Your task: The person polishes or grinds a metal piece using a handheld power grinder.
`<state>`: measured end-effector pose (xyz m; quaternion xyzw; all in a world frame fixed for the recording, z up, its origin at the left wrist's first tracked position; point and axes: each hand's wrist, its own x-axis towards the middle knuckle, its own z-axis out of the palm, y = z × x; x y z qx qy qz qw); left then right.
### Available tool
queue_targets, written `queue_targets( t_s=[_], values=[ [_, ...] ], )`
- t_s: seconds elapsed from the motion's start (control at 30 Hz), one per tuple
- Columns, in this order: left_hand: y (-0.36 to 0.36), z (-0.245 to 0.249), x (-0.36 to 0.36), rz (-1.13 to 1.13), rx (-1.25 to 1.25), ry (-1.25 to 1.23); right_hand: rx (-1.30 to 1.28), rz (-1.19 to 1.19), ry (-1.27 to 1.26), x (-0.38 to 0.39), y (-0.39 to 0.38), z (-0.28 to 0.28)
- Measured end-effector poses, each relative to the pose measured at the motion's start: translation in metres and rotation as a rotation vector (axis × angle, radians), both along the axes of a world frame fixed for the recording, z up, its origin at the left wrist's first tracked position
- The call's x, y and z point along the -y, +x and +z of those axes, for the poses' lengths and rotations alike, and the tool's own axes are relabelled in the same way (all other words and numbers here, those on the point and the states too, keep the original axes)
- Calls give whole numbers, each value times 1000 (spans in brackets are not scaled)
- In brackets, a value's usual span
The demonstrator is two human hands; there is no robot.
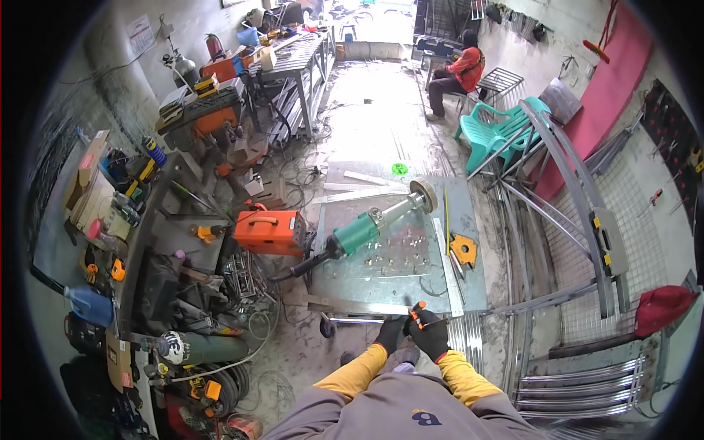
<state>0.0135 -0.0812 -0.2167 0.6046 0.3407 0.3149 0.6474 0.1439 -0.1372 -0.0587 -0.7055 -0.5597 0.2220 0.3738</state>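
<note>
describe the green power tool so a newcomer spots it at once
Find the metal table just ahead of the hands. Lying diagonally on it is a long power tool, with a black rear handle and a round wheel at the far end. Its green body sets it apart from the orange box to its left and the flat orange plate to its right.

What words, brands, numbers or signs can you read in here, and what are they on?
"B", as far as I can tell, on the grey shirt.
Too small or blurred to read: the calendar-like sheet on the wall, the round green sticker, the markings on the gas cylinder.
I can't make out any other text.
</note>
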Motion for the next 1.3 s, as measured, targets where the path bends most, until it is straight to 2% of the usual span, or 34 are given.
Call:
queue_targets(
  t_s=[0.07,0.1,0.17,0.3,0.33,0.37,0.43,0.47,0.5,0.53,0.57,0.6,0.63,0.67,0.73,0.77,0.8,0.83,1.0,1.13,1.3],
  values=[
    [2,2,2,36,7,-258,-15,-3,-83,0,3,2],
    [6,3,0,31,1,-264,-21,-8,-89,-1,4,2],
    [11,7,0,219,433,-866,35,-3,-106,-2,5,3],
    [12,5,0,244,469,-829,14,-10,-133,-4,5,6],
    [14,29,1,280,489,-851,39,-2,-61,-4,6,3],
    [14,29,-3,281,483,-857,35,-3,-67,-4,5,5],
    [5,27,-3,186,325,-751,48,-32,-41,-4,2,6],
    [-2,40,-6,80,48,-494,52,-53,-36,-3,4,-8],
    [-8,37,-9,-61,-325,70,61,-83,-48,-2,6,-16],
    [-25,26,-7,-161,-534,781,127,-39,-291,-5,13,-24],
    [-33,44,-6,-309,-752,463,148,-54,-242,-3,12,-36],
    [-45,38,0,-236,-819,585,180,-43,-218,0,12,-28],
    [-59,80,2,-138,-708,538,178,-63,-122,0,11,-33],
    [-64,127,6,99,-456,603,158,-44,-82,-1,14,-39],
    [-66,159,-5,269,-481,844,95,-29,-57,0,16,-37],
    [-68,188,-7,251,-597,845,51,-30,-75,-2,16,-26],
    [-65,193,-15,257,-569,943,21,-43,-129,-2,14,-12],
    [-59,193,-26,269,-537,1047,21,-39,-132,-3,14,-10],
    [-25,145,-34,151,-589,1023,33,-8,-96,-3,17,-11],
    [-18,143,-32,183,-591,1057,-7,72,12,-4,25,-9],
    [-13,135,-32,225,-595,1056,-32,105,-25,-8,27,-14]
  ],
)
